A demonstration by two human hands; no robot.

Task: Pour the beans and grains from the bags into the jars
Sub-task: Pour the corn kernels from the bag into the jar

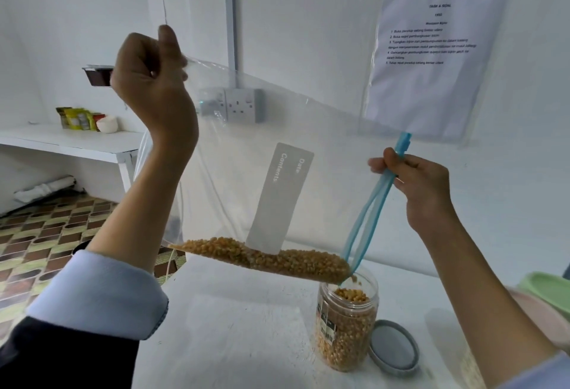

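on white table (246,327), jar (345,324), grey lid (393,345)

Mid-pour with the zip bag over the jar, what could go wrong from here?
1. The bag funnels kernels through one corner over the narrow jar; a surge could spill onto the table.
2. The jar looks nearly full, so the rest may overflow.
3. The right hand pinches only the blue zip strip; a slip could swing the spout off.

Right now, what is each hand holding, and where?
Both hold the clear plastic zip bag: left hand grips its raised bottom corner, right hand pinches the blue zipper strip.
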